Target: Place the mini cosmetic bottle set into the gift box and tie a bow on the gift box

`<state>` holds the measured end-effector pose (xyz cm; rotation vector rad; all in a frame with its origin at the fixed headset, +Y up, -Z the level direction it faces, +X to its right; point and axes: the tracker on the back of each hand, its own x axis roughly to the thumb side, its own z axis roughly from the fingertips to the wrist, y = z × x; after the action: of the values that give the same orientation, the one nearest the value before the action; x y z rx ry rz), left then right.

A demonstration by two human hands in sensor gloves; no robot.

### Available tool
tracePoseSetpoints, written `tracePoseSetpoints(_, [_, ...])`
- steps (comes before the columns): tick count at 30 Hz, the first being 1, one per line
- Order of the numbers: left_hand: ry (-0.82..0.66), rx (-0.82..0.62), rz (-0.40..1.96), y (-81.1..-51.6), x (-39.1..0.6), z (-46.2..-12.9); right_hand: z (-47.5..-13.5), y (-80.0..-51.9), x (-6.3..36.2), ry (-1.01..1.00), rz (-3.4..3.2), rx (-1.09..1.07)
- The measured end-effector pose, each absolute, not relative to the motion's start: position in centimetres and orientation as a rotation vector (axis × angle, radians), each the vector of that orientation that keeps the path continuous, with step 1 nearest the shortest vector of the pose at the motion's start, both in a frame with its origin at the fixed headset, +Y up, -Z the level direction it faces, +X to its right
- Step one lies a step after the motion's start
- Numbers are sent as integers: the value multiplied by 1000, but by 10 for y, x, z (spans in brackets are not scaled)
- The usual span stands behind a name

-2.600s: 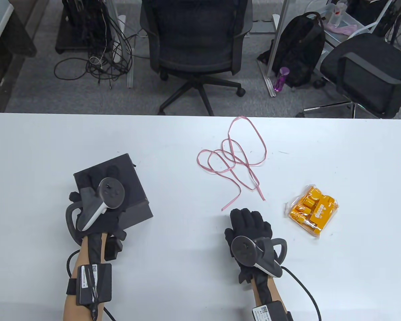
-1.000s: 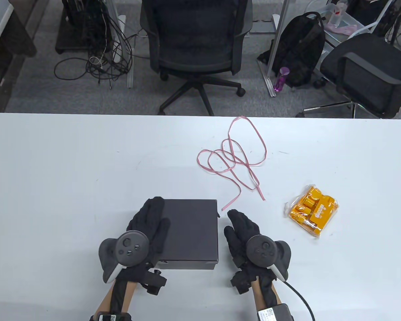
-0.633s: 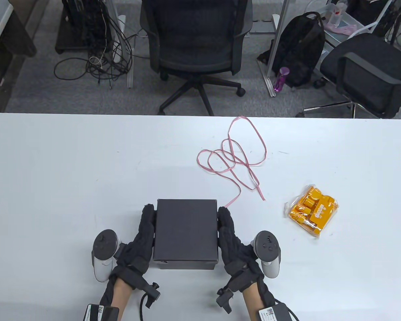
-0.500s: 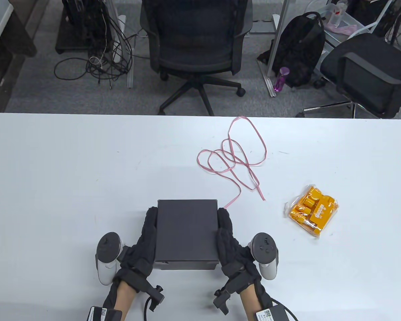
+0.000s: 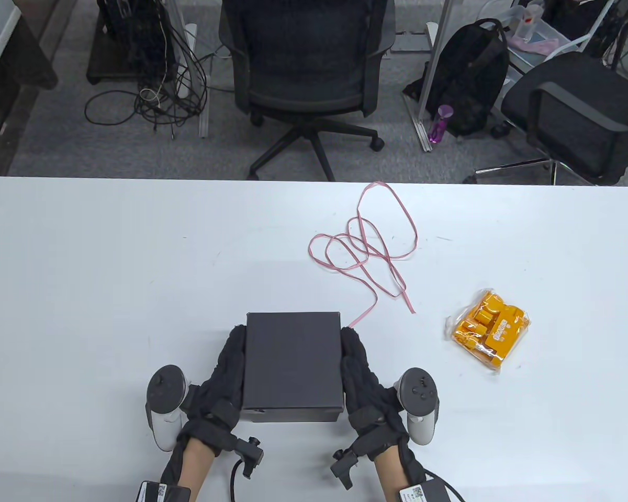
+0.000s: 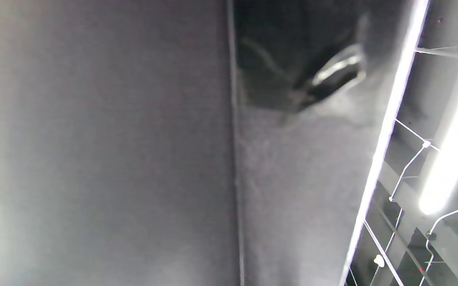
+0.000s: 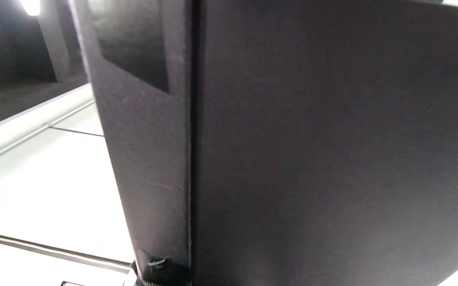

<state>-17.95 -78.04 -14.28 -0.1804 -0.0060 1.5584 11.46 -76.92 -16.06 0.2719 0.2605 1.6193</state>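
Observation:
The black gift box [image 5: 293,361] sits closed near the table's front edge, at the middle. My left hand [image 5: 225,371] lies along its left side and my right hand [image 5: 361,371] along its right side, fingers straight and pressed to the walls; the thumbs are hidden. Both wrist views are filled by the box's dark walls [image 6: 94,159] [image 7: 332,159]. The orange mini cosmetic bottle set [image 5: 489,329], in a clear bag, lies to the right of the box. A thin pink ribbon [image 5: 369,246] lies in loose loops behind the box, one end close to its far right corner.
The white table [image 5: 83,261] runs the full width of the view. Beyond its far edge stand office chairs [image 5: 306,68], a black backpack [image 5: 471,78] and floor cables.
The box was slid from the table's left to the front middle and turned square. Both hands moved to flank its sides. In the last half second they barely shifted.

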Motion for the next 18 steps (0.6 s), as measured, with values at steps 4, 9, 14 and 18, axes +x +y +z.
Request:
tracePoseSetpoints(4, [3,-182,1562,-781,-178,-142,-161,-768,117,243,1635,248])
tracePoseSetpoints(9, [1,-190,1571,-779,-179,-143,-162,-766,120,181,1675,204])
tracePoseSetpoints(14, [13,-170,1544,-777,-179,-143,-162,-762,119,180,1687,195])
tracePoseSetpoints(18, [-23,-223,1542,-778,-180,-145,-162,-763,119,202,1694,225])
